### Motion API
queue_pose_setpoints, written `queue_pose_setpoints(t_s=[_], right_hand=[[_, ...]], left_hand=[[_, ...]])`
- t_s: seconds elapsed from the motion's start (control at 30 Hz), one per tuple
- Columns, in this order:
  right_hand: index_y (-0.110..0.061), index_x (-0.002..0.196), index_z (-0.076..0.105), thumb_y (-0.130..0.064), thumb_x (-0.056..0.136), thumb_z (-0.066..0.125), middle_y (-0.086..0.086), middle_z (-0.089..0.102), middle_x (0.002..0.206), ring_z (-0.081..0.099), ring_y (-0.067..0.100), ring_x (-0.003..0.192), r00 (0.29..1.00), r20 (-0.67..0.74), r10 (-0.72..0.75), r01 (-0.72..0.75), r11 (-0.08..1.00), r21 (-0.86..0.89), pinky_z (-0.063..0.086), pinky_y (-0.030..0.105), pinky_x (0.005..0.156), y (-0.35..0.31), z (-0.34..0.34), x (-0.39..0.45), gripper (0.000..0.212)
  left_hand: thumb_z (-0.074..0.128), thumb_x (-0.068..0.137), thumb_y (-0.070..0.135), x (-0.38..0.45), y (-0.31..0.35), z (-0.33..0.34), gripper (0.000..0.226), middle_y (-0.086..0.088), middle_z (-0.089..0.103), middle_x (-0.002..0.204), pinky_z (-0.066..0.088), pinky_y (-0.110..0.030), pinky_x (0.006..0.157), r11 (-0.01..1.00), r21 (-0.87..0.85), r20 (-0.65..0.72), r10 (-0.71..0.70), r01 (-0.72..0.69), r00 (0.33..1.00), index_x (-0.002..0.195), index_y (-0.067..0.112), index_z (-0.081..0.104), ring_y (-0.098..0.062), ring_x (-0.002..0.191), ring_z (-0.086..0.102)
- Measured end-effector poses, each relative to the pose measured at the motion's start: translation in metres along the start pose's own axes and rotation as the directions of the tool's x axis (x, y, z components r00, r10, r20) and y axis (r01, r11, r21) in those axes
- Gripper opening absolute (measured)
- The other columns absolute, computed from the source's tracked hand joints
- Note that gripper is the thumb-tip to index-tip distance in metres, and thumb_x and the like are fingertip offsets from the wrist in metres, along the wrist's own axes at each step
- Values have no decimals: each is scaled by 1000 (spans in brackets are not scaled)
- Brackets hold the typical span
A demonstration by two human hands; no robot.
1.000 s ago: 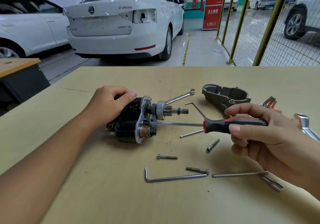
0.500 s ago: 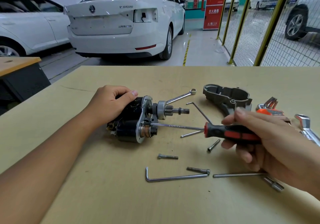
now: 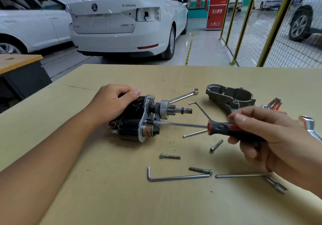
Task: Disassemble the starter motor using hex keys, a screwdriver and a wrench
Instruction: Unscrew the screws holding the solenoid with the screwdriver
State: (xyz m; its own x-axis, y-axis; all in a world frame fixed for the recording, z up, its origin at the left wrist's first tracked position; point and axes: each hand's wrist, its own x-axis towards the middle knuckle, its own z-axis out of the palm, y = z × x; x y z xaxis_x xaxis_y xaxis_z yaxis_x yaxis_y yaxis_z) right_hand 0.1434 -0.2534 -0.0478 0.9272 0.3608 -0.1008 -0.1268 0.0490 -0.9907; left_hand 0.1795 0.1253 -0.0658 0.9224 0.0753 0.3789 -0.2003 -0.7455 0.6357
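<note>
The black starter motor (image 3: 132, 129) lies on its side on the wooden table (image 3: 104, 190), its pinion shaft pointing right. My left hand (image 3: 113, 103) grips the motor body from above and behind. My right hand (image 3: 271, 137) grips the red and black handle of a screwdriver (image 3: 221, 128). The screwdriver's shaft runs left and its tip sits at the silver end plate of the motor. The removed grey nose housing (image 3: 230, 97) lies behind the screwdriver.
A combination wrench (image 3: 184, 96) lies behind the pinion. Hex keys (image 3: 177, 177) and loose bolts (image 3: 169, 156) are scattered in front of the motor. A T-handle tool (image 3: 244, 176) lies under my right wrist. More wrenches (image 3: 310, 125) sit at the right edge.
My right hand has turned round the screwdriver handle, the fingers shifting from above it to wrapping it. The tip stays at the end plate. My left hand has not moved.
</note>
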Motion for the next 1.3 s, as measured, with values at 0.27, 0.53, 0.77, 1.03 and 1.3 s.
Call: queue_pose_setpoints(t_s=[0.27,0.53,0.77,1.03,1.3], right_hand=[[-22,100,75,-49,59,91,25,69,78,53,25,46,996,35,88,-86,995,-53,42,27,39,-3,9,-5,51],[-16,98,76,-39,26,105,10,70,83,60,20,60,998,3,-62,62,997,-44,52,28,51,1,1,-2,81],[-15,97,73,-49,58,90,27,69,82,43,21,41,1000,18,-13,13,999,-38,33,23,43,-1,4,-2,54],[-19,100,74,-49,38,102,10,72,89,53,18,53,1000,23,-10,11,1000,-25,42,28,41,2,3,-2,74],[-13,92,70,-20,50,96,19,65,79,44,23,50,997,2,-80,80,997,-14,39,29,43,-3,-4,2,50]], left_hand=[[53,89,66,0,1,-1,42,9,74,77,53,-37,78,1000,11,12,-9,9,1000,83,33,78,-15,79,68],[53,92,65,0,1,-1,40,13,71,72,47,-30,69,1000,16,21,-7,6,1000,80,35,76,-3,68,62],[51,88,71,1,0,0,46,12,72,73,49,-32,72,1000,16,22,-15,15,1000,82,34,77,-4,70,63],[52,91,67,0,1,0,41,16,71,72,49,-32,70,1000,21,22,-14,14,1000,81,36,76,-2,68,63],[51,90,69,0,0,0,43,17,66,66,43,-30,67,1000,15,29,-10,10,1000,78,35,75,1,63,57]])
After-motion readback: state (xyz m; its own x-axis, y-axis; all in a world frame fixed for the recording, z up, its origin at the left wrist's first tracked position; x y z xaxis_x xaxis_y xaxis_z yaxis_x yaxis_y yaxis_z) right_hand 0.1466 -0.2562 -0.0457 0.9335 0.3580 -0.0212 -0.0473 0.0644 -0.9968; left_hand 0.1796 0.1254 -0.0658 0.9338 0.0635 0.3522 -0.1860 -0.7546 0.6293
